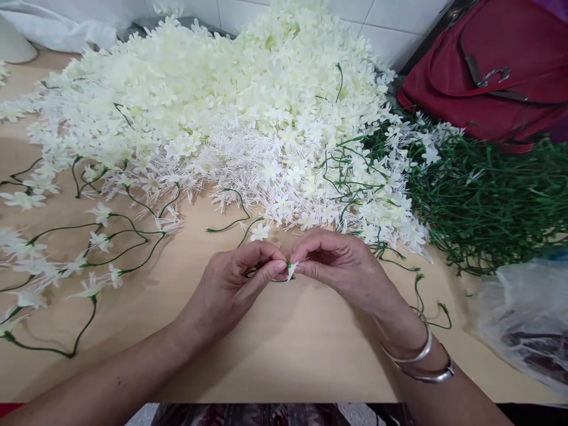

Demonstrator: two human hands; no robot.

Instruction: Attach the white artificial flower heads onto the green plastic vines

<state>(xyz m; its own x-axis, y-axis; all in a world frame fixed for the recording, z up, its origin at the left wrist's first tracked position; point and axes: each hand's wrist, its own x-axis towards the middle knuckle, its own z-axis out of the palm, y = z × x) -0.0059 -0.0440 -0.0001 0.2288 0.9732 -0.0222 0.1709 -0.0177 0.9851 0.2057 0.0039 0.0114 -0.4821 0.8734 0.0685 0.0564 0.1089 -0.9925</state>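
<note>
My left hand (242,278) pinches a green stem tip over the front middle of the table. Between the fingertips of both hands is a small white artificial flower (291,271), which my right hand (344,266) pinches from the other side. Most of the stem is hidden behind my left fingers. Just beyond my hands lies a loose white flower (260,231) beside a curved green stem (231,223). A large heap of white artificial flowers (213,100) spreads across the back of the table.
Green stems (492,201) are piled at the right, below a red bag (501,71). A clear plastic bag (523,319) lies at the right front. Several flowers on joined stems (93,260) cover the left side of the wooden table (275,355). A tiled wall stands behind.
</note>
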